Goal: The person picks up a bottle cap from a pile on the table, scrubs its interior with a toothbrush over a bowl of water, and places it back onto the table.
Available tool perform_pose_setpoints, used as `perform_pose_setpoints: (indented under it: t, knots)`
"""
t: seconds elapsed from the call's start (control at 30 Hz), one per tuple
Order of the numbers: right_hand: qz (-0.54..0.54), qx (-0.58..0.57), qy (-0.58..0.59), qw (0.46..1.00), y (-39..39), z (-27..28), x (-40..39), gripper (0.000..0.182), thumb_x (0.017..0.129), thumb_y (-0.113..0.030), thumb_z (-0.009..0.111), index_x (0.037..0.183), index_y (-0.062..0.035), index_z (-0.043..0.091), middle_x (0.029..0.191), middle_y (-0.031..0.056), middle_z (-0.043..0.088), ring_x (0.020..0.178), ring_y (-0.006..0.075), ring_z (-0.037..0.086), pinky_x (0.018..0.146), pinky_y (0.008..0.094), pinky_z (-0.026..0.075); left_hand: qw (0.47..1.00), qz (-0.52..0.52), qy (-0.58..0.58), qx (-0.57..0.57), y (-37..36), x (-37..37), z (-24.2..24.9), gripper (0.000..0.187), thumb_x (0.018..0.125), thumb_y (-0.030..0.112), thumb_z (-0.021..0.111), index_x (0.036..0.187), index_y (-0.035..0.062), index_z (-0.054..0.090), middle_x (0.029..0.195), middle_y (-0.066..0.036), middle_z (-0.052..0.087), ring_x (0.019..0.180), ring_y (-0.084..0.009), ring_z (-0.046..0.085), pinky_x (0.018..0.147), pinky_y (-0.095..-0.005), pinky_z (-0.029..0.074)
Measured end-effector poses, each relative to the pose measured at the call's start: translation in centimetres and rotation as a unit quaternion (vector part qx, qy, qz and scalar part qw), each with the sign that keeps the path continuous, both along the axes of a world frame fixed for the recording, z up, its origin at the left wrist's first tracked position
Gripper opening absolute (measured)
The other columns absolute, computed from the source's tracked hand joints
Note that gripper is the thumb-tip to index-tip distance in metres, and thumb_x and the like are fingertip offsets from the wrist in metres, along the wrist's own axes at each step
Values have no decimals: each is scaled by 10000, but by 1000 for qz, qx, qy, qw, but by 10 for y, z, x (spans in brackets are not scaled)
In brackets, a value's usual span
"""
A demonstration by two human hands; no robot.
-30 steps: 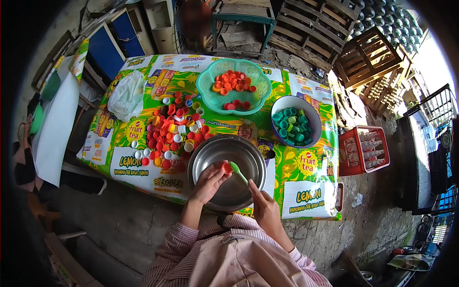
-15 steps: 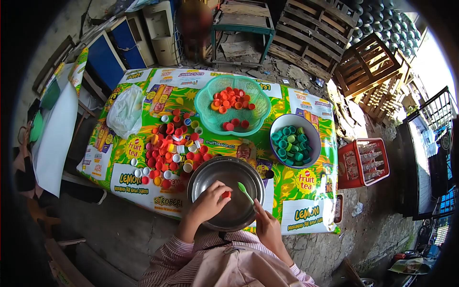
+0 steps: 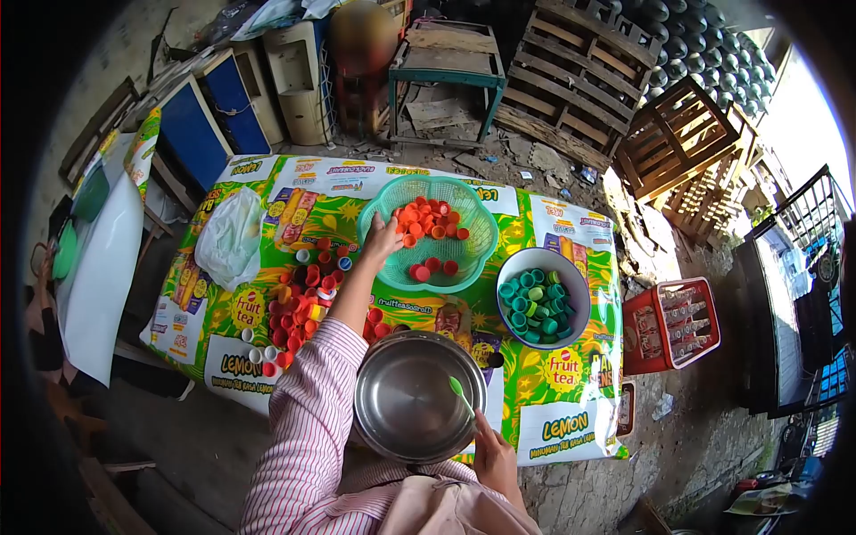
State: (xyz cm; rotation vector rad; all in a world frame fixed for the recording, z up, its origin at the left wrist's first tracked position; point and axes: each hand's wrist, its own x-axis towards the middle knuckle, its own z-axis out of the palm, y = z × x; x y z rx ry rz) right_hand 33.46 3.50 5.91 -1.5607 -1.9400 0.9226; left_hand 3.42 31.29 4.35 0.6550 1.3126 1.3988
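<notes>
My left hand [image 3: 382,238] reaches over the left side of the mint-green plastic colander [image 3: 486,241]. Its fingers are pinched on a red bottle cap [image 3: 397,214], right beside the red and orange caps [image 3: 435,217] lying inside. My right hand [image 3: 493,453], at the lower right rim of the metal bowl [image 3: 415,392], is closed around the handle of a light green plastic spoon [image 3: 457,389]. The spoon's head points up over the bowl, which has nothing lying in it. Left of the bowl, my sleeve partly covers a pile of mostly red bottle caps [image 3: 283,323].
A white bowl [image 3: 581,290] holding green caps [image 3: 538,303] stands right of the colander. On the left of the printed tablecloth [image 3: 562,419] lies a white plastic bag [image 3: 230,238]. A red bottle crate [image 3: 670,325] stands beyond the table's right edge, with wooden pallets [image 3: 580,80] behind.
My left hand has moved from over the metal bowl, forward and slightly left to the colander, with the red cap. My right hand still holds the spoon at the bowl's rim.
</notes>
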Motion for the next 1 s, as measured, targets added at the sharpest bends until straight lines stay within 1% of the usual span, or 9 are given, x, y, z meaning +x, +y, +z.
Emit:
perform_pose_setpoints:
  t: [0.03, 0.1, 0.27, 0.5, 0.57, 0.63, 0.7, 0.77, 1.0]
  knots:
    - [1, 1, -2, 1000, 2, 0, 1, 504, 840, -37, 532, 1320, -156, 431, 722, 165, 587, 580, 340, 576, 510, 408, 438, 999, 39, 38, 7, 0, 1, 4, 571, 950, 218, 433, 1421, 87, 137, 1452, -206, 129, 1127, -338, 515, 921, -409, 450]
    - [0, 22, 24, 999, 2, -2, 0, 504, 841, -35, 532, 1320, -153, 430, 725, 169, 586, 584, 345, 577, 516, 415, 439, 998, 42, 10, 49, -34, 4, 4, 548, 945, 225, 451, 1410, 102, 188, 1438, -193, 180, 1133, -305, 512, 881, -398, 469]
    - [30, -5, 2, 1000, 3, 4, -3, 533, 825, 4, 516, 1328, -144, 417, 771, 180, 594, 631, 344, 589, 549, 407, 449, 982, 58, 130, 121, -143, -33, -2, 314, 930, 195, 500, 1208, 52, 465, 1135, -50, 519, 868, -109, 560, 663, -231, 467]
    - [32, 18, 4, 999, 9, 7, -8, 483, 824, 9, 507, 1298, -57, 441, 816, 204, 621, 652, 336, 611, 582, 373, 464, 923, 147, 349, -65, -269, -110, -10, 203, 887, 142, 547, 1071, 58, 563, 923, -53, 597, 847, -144, 562, 710, -284, 449]
    - [37, 20, 15, 999, 7, 8, -13, 485, 816, 0, 527, 1291, -68, 455, 842, 208, 627, 647, 327, 618, 571, 372, 462, 881, 126, 455, -45, -289, -119, -33, 173, 846, 83, 558, 1016, 58, 580, 901, -83, 587, 820, -205, 555, 728, -332, 444]
    - [35, 15, -4, 999, 3, 13, -18, 497, 814, -7, 533, 1299, -84, 451, 810, 198, 622, 615, 312, 613, 554, 368, 457, 776, 105, 622, 6, -301, -114, -42, 210, 744, 14, 594, 942, 85, 592, 916, -86, 534, 914, -275, 502, 833, -384, 393]
    - [44, 8, -9, 999, -1, 14, -22, 501, 818, -6, 533, 1303, -94, 449, 777, 188, 614, 585, 302, 602, 540, 370, 451, 803, 100, 586, -34, -303, -106, -46, 221, 732, 33, 614, 942, 102, 598, 916, -78, 521, 919, -276, 490, 829, -388, 386]
    - [54, 5, -12, 998, -6, 14, -27, 501, 820, -11, 538, 1306, -93, 446, 738, 177, 597, 565, 290, 593, 527, 361, 446, 754, 109, 648, -18, -298, -108, -58, 209, 732, 68, 627, 933, 124, 601, 934, -69, 509, 922, -278, 482, 819, -403, 385]
    - [54, 6, -10, 998, -19, 18, -32, 493, 826, -23, 548, 1305, -85, 446, 701, 171, 569, 524, 257, 570, 489, 338, 419, 721, 87, 684, -65, -272, -101, -56, 200, 686, 140, 688, 856, 157, 583, 972, -45, 487, 976, -269, 451, 840, -434, 357]
